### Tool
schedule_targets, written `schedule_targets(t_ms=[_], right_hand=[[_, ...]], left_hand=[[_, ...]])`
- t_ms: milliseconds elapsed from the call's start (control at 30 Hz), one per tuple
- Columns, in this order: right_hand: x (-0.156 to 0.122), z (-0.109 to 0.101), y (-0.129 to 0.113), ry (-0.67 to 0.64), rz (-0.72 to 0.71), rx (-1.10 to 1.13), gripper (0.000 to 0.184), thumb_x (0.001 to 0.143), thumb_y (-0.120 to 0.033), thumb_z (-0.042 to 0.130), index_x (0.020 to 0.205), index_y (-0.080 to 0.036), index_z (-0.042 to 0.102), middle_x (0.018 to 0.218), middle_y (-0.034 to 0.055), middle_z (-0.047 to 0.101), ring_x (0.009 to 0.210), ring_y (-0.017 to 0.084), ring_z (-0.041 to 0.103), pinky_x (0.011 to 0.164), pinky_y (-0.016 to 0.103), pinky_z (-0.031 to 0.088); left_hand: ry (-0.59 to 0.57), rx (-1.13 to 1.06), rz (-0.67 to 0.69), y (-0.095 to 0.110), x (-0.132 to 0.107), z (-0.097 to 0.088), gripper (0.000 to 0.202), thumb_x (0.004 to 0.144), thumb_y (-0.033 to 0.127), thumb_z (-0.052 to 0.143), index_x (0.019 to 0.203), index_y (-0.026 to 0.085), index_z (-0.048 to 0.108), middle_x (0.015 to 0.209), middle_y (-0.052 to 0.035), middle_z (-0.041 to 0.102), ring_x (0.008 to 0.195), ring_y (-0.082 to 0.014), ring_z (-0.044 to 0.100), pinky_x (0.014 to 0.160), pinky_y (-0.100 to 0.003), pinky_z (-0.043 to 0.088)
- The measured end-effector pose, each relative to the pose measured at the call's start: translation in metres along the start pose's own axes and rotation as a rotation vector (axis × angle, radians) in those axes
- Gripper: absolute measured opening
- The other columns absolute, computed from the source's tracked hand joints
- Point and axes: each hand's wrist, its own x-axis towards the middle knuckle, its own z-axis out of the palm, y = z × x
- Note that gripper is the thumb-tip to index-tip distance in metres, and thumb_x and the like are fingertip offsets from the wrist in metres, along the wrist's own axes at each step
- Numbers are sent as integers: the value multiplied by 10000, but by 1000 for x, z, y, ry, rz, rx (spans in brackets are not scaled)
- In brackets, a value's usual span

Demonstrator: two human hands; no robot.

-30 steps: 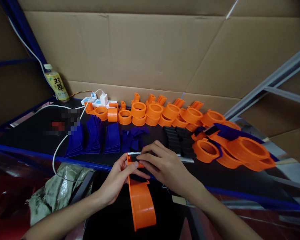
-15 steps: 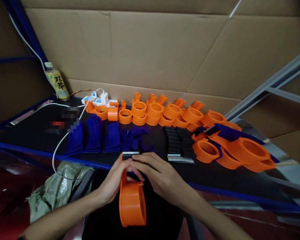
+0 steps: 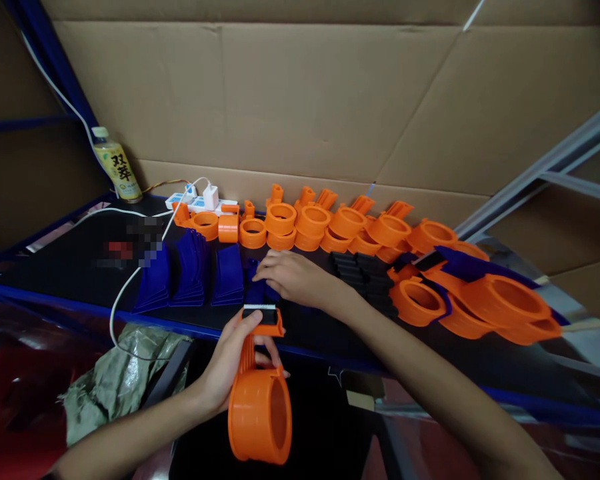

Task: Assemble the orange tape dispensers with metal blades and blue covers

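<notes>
My left hand (image 3: 230,363) is closed round the neck of an orange tape dispenser (image 3: 259,407), held below the table edge with its toothed black blade (image 3: 260,312) at the top. My right hand (image 3: 291,275) reaches forward over the black table (image 3: 70,267). Its fingers curl down onto a loose heap of small blue plastic parts (image 3: 260,290). I cannot make out whether a part is between the fingers. Beside the heap stand neat stacks of blue plates (image 3: 190,273). A stack of black blade strips (image 3: 365,273) lies just right of my right wrist.
Several orange dispenser rings (image 3: 310,223) line the back of the table; larger orange bodies with blue parts (image 3: 480,297) pile up at the right. A power strip with a white cable (image 3: 200,200) and a drink bottle (image 3: 115,167) sit at the back left. Cardboard walls stand behind.
My right hand has left the dispenser's blade end and moved forward onto the loose blue parts. My left hand has turned the dispenser so its round opening faces more towards me.
</notes>
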Motion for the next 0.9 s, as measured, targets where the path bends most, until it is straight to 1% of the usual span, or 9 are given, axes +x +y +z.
schedule_targets(t_ms=[67,133,233,300,400,533,633,767,900], right_hand=[[0,-1,1,74,28,22,242,941,-102,599,1092,-175,774,1104,103,760,1045,220,661,946,385,519],[-7,-5,-3,220,108,98,231,960,-150,603,1104,-194,778,1097,86,771,1027,213,673,924,367,522],[-26,-13,-19,432,329,268,197,963,-273,637,1061,-206,794,968,53,790,802,171,683,750,298,532],[-40,-16,-37,495,474,367,209,953,-333,650,991,-201,808,887,38,792,676,146,656,644,267,506],[-56,-13,-66,503,588,457,208,943,-327,654,955,-206,822,861,40,796,675,155,674,623,258,501],[-69,-5,-86,426,610,653,254,951,-303,633,1130,-230,799,855,48,790,677,157,679,607,250,517],[-77,-2,-80,357,635,956,269,905,-342,703,1120,-214,800,841,43,783,586,119,612,554,238,514],[-84,2,-64,310,632,1359,363,755,-368,852,1052,-164,810,803,50,763,584,111,601,542,236,531],[-81,11,-58,287,563,1498,449,708,-347,889,1108,-165,794,787,31,740,554,84,589,540,213,532]], left_hand=[[-10,-17,-2,1,1,-2,355,918,485,618,1043,163,537,652,-26,677,521,-192,673,626,-374,606],[-31,-30,10,1,2,-4,390,929,505,601,1075,146,561,696,-58,703,572,-223,713,623,-364,605],[-34,-70,74,1,3,-5,424,949,492,586,1195,147,574,965,-130,763,641,-234,750,640,-371,619],[-16,-106,122,1,2,-3,428,957,464,591,1280,185,555,1169,-146,740,645,-211,753,657,-390,634],[-4,-124,141,3,0,1,414,962,425,602,1315,219,531,1266,-142,711,639,-196,756,653,-391,642],[18,-118,143,3,-3,3,433,953,410,622,1324,225,498,1134,-114,760,628,-232,767,582,-352,626],[-29,-104,109,3,-5,0,475,957,428,611,1358,210,477,1061,-130,777,665,-269,780,587,-351,624],[-114,-91,57,2,-6,-4,511,960,457,593,1383,200,463,1015,-141,778,676,-292,783,577,-351,619],[-147,-102,81,3,-6,-2,516,952,437,606,1388,197,471,1026,-124,766,641,-260,772,601,-377,632]])
